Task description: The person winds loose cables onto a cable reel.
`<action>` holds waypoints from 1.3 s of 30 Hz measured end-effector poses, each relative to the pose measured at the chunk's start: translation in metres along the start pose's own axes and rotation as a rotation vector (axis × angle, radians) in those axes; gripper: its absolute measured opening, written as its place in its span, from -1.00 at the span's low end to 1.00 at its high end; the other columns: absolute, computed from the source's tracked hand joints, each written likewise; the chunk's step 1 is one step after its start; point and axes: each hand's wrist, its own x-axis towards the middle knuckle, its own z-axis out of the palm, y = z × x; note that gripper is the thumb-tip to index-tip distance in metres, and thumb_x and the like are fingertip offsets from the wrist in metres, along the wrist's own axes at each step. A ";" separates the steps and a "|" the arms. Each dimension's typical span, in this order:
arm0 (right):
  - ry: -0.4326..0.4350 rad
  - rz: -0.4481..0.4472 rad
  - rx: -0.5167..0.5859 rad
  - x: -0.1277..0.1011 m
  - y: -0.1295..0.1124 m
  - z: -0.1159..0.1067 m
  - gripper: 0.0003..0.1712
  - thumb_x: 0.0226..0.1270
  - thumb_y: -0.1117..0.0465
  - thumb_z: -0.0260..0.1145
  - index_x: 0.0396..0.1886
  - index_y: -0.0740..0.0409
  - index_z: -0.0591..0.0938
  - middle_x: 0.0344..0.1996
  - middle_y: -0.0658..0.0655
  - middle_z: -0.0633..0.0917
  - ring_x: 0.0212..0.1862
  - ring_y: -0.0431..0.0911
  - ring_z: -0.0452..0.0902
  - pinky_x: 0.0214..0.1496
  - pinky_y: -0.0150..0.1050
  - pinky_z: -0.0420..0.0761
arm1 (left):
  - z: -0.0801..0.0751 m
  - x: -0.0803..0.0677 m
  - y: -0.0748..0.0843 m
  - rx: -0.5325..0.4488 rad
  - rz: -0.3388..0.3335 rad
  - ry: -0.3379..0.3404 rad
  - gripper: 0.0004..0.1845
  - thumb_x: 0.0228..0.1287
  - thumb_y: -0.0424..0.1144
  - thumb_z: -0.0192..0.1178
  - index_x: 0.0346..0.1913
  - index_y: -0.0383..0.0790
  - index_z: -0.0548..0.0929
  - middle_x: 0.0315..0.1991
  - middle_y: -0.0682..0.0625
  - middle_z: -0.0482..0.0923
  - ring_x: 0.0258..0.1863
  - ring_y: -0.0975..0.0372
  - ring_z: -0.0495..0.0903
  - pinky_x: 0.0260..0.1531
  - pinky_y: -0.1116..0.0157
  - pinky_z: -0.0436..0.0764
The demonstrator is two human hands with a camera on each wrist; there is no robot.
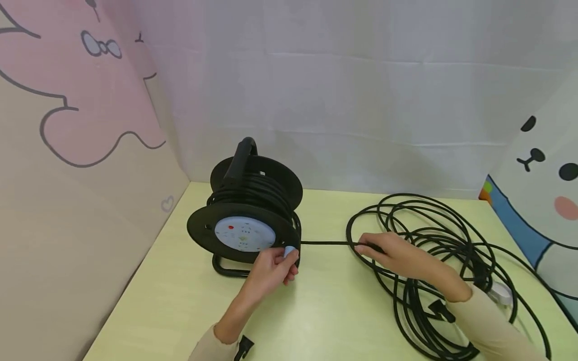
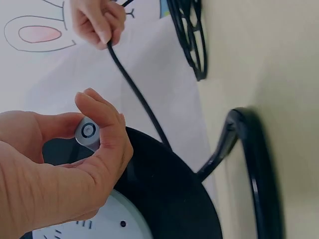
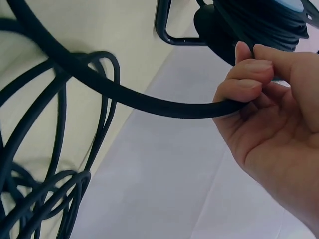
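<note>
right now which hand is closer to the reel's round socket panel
Left. The left hand pinches the pale knob just beside the socket panel; the right hand holds the cable right of the reel in the head view, farther off.

Head view: from above desk (image 1: 325, 311), facing forward and down; widest, set farthest back, takes in left hand (image 1: 268, 271), right hand (image 1: 399, 253), reel (image 1: 198, 233), cable pile (image 1: 467, 248), white backdrop (image 1: 338, 110). Left wrist view: very near left hand, turned sideways, desk along right edge; looks past fingers to reel, right hand farther off. Right wrist view: close on right hand, tilted, reel cropped at top. Both wrist views share reel, right hand, backdrop.
</note>
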 end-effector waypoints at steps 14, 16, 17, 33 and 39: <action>-0.013 -0.060 -0.020 0.038 -0.017 0.021 -0.84 0.65 0.24 0.13 -0.11 0.15 0.63 -0.48 -0.16 0.51 -0.50 -0.36 0.31 -0.42 -0.37 0.44 | -0.026 -0.008 -0.042 0.069 -0.102 0.074 -0.72 0.48 -0.32 0.16 -0.28 -0.55 0.64 -0.57 -0.08 0.62 -0.57 0.16 0.59 -0.58 0.39 0.61; -0.039 -0.034 0.005 0.039 -0.018 0.022 -0.82 0.65 0.21 0.12 -0.15 0.13 0.62 -0.54 -0.16 0.46 -0.54 -0.35 0.26 -0.44 -0.38 0.39 | -0.028 -0.008 -0.046 0.067 -0.118 0.077 -0.72 0.48 -0.31 0.16 -0.28 -0.56 0.64 -0.57 -0.08 0.62 -0.58 0.17 0.59 -0.58 0.38 0.61; -0.047 -0.024 0.012 0.040 -0.018 0.023 -0.81 0.65 0.19 0.13 -0.17 0.13 0.62 -0.56 -0.16 0.44 -0.56 -0.35 0.25 -0.45 -0.38 0.39 | -0.029 -0.008 -0.047 0.064 -0.128 0.076 -0.72 0.48 -0.32 0.16 -0.27 -0.56 0.64 -0.57 -0.08 0.62 -0.58 0.18 0.58 -0.57 0.38 0.62; 0.018 0.004 -0.021 0.017 -0.022 0.001 -0.67 0.60 0.10 0.23 -0.48 -0.05 0.51 -0.65 -0.23 0.27 -0.61 -0.39 0.11 -0.53 -0.43 0.24 | -0.039 -0.009 -0.050 0.046 -0.193 0.090 -0.72 0.49 -0.31 0.16 -0.22 -0.57 0.65 -0.54 -0.07 0.60 -0.59 0.24 0.59 -0.49 0.26 0.72; 0.047 0.012 -0.038 0.002 -0.020 -0.009 -0.59 0.55 0.11 0.29 -0.57 -0.08 0.42 -0.67 -0.26 0.21 -0.61 -0.40 0.07 -0.55 -0.44 0.22 | -0.045 -0.010 -0.053 0.038 -0.233 0.114 -0.70 0.53 -0.29 0.14 -0.24 -0.56 0.63 -0.51 -0.08 0.59 -0.57 0.22 0.57 -0.46 0.23 0.72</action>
